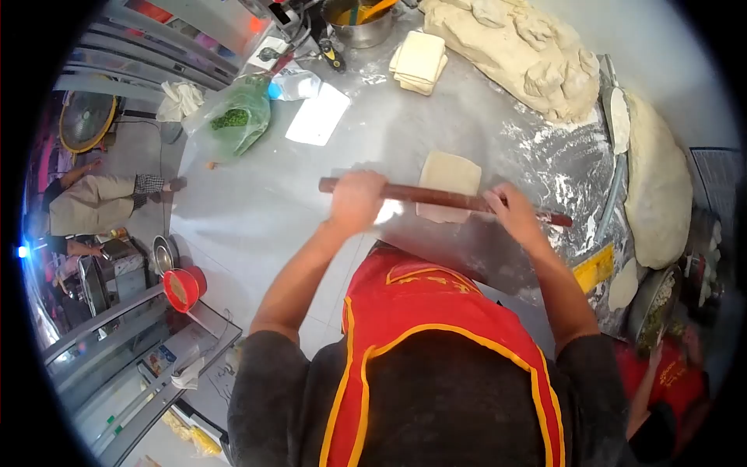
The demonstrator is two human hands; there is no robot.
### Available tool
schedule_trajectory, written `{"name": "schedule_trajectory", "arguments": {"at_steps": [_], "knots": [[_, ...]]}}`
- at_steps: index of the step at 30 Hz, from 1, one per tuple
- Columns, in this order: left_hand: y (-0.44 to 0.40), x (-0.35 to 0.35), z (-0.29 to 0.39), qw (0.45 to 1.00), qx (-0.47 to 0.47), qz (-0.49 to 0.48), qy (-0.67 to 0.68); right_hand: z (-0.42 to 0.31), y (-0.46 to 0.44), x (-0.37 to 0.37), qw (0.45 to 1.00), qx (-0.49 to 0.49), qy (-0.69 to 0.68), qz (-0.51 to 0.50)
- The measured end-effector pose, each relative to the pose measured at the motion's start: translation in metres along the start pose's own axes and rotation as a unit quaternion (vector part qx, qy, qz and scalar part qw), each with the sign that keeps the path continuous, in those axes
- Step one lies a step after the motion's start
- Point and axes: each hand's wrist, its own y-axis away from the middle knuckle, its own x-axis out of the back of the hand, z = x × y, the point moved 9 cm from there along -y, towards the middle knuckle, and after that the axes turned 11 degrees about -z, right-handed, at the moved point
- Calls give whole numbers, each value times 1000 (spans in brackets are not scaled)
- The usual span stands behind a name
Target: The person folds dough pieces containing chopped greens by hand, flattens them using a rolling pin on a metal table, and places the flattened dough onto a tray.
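A dark red-brown rolling pin point(420, 195) lies across a flat, squarish sheet of dough point(451, 173) on the metal worktop. My left hand point(358, 201) is wrapped round the pin near its left end. Toward the other end, my right hand point(513, 212) grips the pin, with a length of it sticking out past the fingers. The dough shows on both sides of the pin; the strip under it is hidden. Farther back on the worktop sits a stack of square dough sheets point(420, 59).
A big mass of dough point(521, 54) lies at the back, and another long piece point(657, 183) at the right. A green plastic bag point(245, 117), white paper point(318, 114) and metal pot point(362, 29) stand back left. A yellow scraper point(594, 269) lies right. Other people are at both sides.
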Motion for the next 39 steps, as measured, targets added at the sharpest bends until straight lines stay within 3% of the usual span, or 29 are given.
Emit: {"name": "schedule_trajectory", "arguments": {"at_steps": [3,4,7,9,13,16,19,20,23,25,27,28,29,31,32,34,35,37,39], "knots": [[-22,3,-11,999,-34,28,-27,12,44,16,945,121,252,167],[-29,-3,-15,999,-34,19,-8,22,50,11,940,108,252,204],[-44,-5,-14,992,-9,120,-39,34,44,10,917,69,263,291],[-67,-19,-29,995,24,84,-50,40,27,17,906,33,278,319],[-133,-9,-48,989,101,75,-76,62,-48,63,920,-76,291,252],[-169,-6,-68,981,151,38,-113,54,-84,98,911,-90,297,270],[-193,15,-70,976,163,92,-115,43,-98,118,903,-65,279,319],[-187,6,-71,975,196,22,-97,35,-84,114,907,-20,259,333],[-106,-14,-40,968,80,158,-178,55,-34,55,928,-9,255,273],[-48,-29,-32,986,90,116,-81,50,13,21,930,22,252,265],[-31,-42,-38,990,78,93,-66,58,42,-6,939,42,223,258],[-28,-34,-31,992,71,80,-59,60,27,1,944,6,257,205],[-50,-33,-37,994,69,12,-86,54,14,19,937,3,261,232],[-83,-2,-39,988,55,128,-71,34,-6,55,919,-3,272,284],[-77,-13,-38,989,71,96,-82,38,-4,42,921,0,280,270],[-58,-33,-31,989,97,35,-108,48,5,10,921,6,296,251],[-34,-33,-22,988,88,43,-116,41,32,-1,923,45,260,281],[23,-46,-5,992,66,75,-75,43,79,-36,937,30,242,252],[48,-57,1,993,104,21,-56,46,85,-43,936,27,240,256]]}}
